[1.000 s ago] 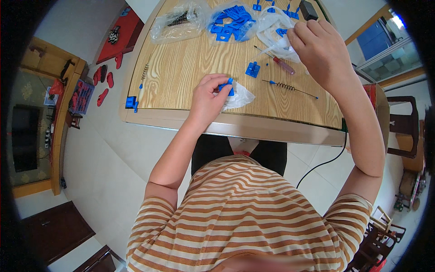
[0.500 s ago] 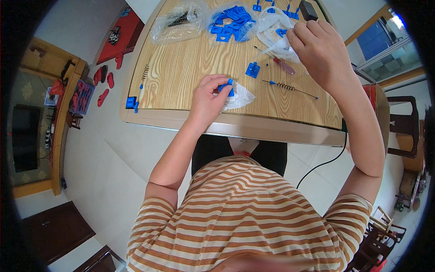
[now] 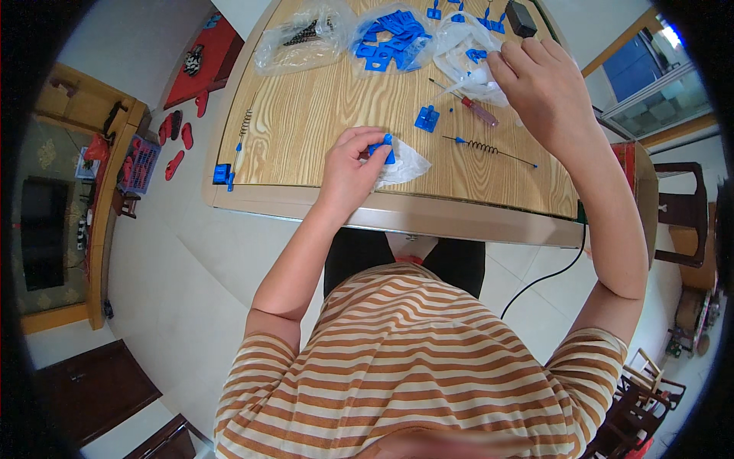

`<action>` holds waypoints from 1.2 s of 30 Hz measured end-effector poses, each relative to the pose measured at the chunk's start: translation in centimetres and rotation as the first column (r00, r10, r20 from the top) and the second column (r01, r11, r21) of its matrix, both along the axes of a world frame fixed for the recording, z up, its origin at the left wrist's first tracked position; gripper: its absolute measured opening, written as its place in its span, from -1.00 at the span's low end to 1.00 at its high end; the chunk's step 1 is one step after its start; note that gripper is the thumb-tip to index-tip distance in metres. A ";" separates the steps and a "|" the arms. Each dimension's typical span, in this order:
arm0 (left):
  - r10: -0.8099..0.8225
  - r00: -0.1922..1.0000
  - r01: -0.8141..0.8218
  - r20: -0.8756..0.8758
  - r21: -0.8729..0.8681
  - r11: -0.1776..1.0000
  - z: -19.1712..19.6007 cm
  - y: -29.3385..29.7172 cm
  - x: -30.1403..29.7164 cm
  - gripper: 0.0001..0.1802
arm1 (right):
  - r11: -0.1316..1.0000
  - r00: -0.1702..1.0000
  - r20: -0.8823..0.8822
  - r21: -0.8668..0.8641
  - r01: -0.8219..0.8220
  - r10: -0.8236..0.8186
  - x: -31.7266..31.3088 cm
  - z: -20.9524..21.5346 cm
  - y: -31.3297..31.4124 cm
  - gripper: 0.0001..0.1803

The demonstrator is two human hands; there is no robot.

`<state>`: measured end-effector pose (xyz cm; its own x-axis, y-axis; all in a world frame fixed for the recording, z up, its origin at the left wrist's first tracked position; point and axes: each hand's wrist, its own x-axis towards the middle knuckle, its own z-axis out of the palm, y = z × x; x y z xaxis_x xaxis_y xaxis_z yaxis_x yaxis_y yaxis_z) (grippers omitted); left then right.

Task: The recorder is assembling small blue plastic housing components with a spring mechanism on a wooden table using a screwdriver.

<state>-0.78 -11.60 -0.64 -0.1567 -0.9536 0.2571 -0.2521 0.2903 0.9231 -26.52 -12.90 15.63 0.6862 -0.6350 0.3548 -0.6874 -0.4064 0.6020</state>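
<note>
My left hand [image 3: 348,172] pinches a small blue plastic part [image 3: 389,157] between thumb and fingers, just above a crumpled white tissue [image 3: 413,166]. At the upper right my right hand [image 3: 543,96] hangs over the edge of a white plastic bag [image 3: 457,42], its fingers curled down. Whatever those fingertips hold is hidden behind the hand. Small blue pieces [image 3: 475,55] show in that bag. Between the hands lie a blue square part with a raised clip [image 3: 427,118], a screwdriver [image 3: 480,112] with a reddish handle, and a black coil spring on a thin rod [image 3: 483,147].
Farther back are a clear bag of blue square parts [image 3: 394,38] and a clear bag of dark springs [image 3: 302,38]. A dark block [image 3: 521,19] stands at the far right. Another spring rod [image 3: 243,130] and a blue block [image 3: 222,174] lie at the table's left edge.
My right hand has shifted slightly down and to the right beside the white bag. My left hand stays in place with the blue part.
</note>
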 end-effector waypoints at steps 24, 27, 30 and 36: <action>-0.003 1.000 0.003 0.009 -0.013 1.000 0.1 0.0 0.0 -0.80 | 0.998 0.996 -0.085 -0.063 -0.018 0.013 1.2 1.0 0.2 -0.67; -0.001 1.000 0.001 0.007 -0.011 1.000 0.0 0.0 0.1 -0.80 | 0.997 0.996 -0.086 -0.078 -0.030 0.023 1.2 1.1 0.2 -0.67; 0.001 1.000 -0.001 -0.006 -0.001 1.000 0.0 0.0 0.1 -0.80 | 0.998 0.996 -0.085 -0.065 -0.024 0.019 1.3 1.2 0.3 -0.67; 0.002 1.000 -0.002 0.001 0.006 1.000 0.2 0.0 0.1 -0.80 | 0.997 0.996 -0.085 -0.066 -0.031 0.025 1.3 1.2 0.2 -0.67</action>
